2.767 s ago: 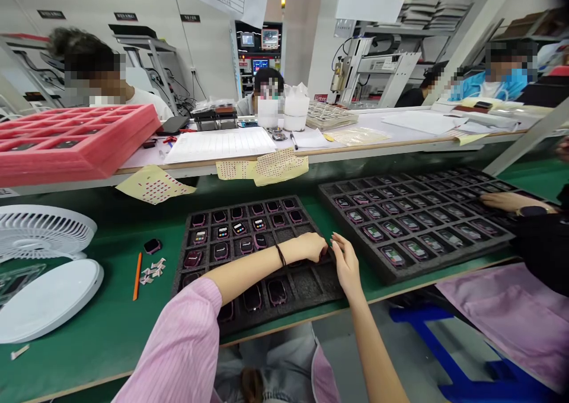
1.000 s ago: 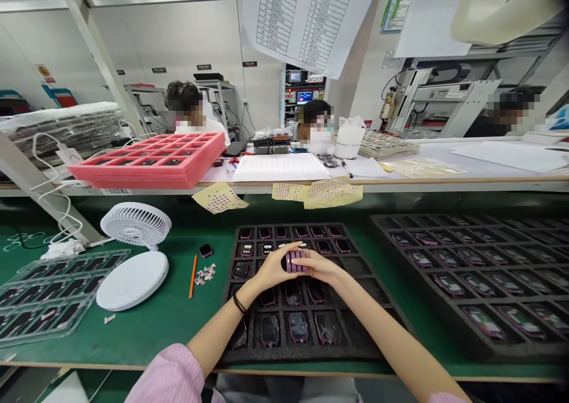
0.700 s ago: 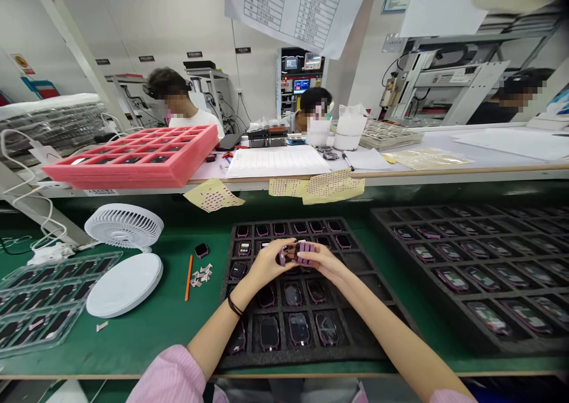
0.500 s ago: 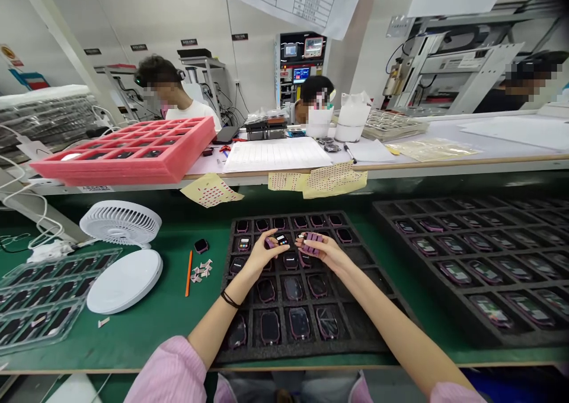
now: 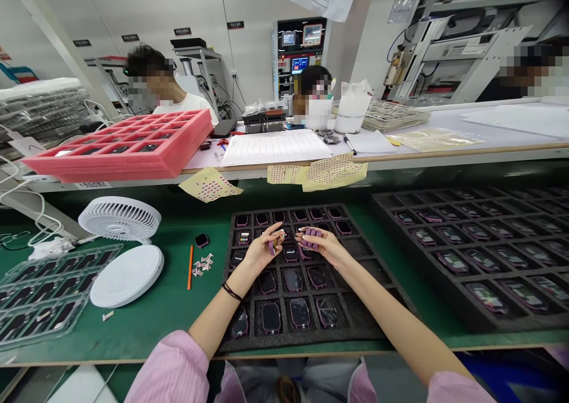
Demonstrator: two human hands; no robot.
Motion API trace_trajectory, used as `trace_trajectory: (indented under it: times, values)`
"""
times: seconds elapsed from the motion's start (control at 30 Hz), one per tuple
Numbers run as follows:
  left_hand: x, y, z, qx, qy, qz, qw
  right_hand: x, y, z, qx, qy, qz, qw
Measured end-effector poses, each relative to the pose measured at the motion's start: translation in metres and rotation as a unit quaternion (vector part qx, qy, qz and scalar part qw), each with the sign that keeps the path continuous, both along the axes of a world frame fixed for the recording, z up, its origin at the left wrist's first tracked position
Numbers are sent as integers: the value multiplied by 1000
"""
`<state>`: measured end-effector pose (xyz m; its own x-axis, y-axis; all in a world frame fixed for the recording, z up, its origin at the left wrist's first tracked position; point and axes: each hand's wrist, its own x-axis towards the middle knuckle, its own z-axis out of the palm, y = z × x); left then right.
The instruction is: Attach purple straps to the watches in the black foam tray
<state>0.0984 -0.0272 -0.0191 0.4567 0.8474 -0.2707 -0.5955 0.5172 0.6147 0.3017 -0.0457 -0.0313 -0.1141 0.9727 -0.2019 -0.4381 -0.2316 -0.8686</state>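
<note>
Over the black foam tray (image 5: 355,332), my left hand (image 5: 261,246) is closed on a smartwatch body (image 5: 274,247) with a purple case, pinched between thumb and fingers and tilted. Close by on the right, my right hand (image 5: 329,246) grips a stack of small purple-edged pieces (image 5: 313,234), perhaps more watch bodies; I cannot make out their fronts. The two hands are a little apart. Beneath them, several purple-rimmed watches (image 5: 299,313) lie in the tray's compartments, screens up. One of these watches (image 5: 244,237) has a lit screen with coloured icons.
To the right stands a second foam tray (image 5: 448,296) of watches. On the left are an orange stick (image 5: 190,266), small paper scraps (image 5: 203,262), a lone watch (image 5: 201,240), a white fan (image 5: 127,275) and a clear tray (image 5: 40,296). A pink foam tray (image 5: 178,160) rests on the shelf.
My left hand has turned the watch: its lit screen faced me before, and now its edge and side show. The right hand has stayed nearly in place. The view has shifted slightly.
</note>
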Motion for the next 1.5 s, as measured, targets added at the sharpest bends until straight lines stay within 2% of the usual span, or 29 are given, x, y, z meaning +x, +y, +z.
trace_trajectory:
  times: [0.17,0.37,0.53,1.5]
  values:
    - [1,0,1,18,-3,12,1000,0,0,-2,-1,-7,3,1000]
    - [1,2,-4,43,19,31,998,0,1,-6,7,-12,3,1000]
    - [0,2,-6,62,30,23,997,0,1,-7,8,-15,10,1000]
    - [1,2,-7,67,41,27,997,-3,-2,-4,13,-28,6,999]
